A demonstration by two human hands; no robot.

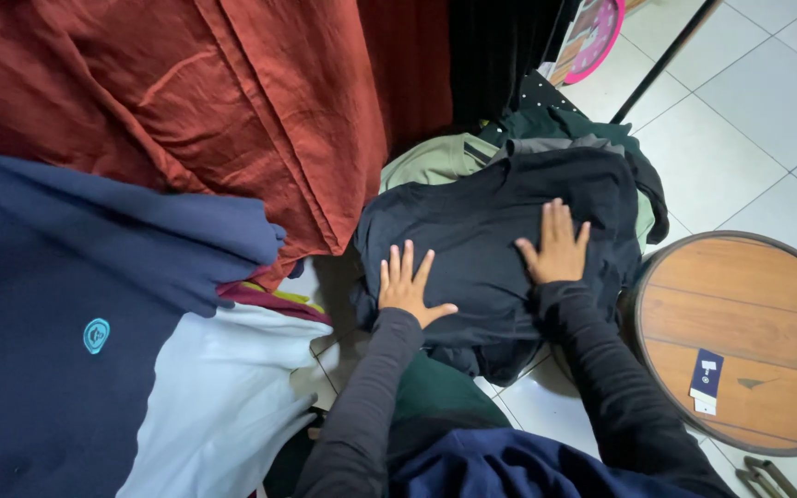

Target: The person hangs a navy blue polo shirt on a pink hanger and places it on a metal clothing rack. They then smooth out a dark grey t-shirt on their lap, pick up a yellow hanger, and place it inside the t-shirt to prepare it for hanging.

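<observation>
A black garment (481,231) lies spread on top of a pile of folded clothes. My left hand (408,286) rests flat on its near left part, fingers spread. My right hand (557,247) presses flat on its right part, fingers together. Both arms wear dark grey sleeves. Under the black garment show an olive green piece (435,159) and a dark green piece (565,124). Neither hand grips anything.
A rust-red cloth (232,101) hangs at upper left. A navy and white sweatshirt (94,332) hangs at left. A round wooden stool top (740,341) with a small tag (706,380) stands at right on the white tiled floor (749,120).
</observation>
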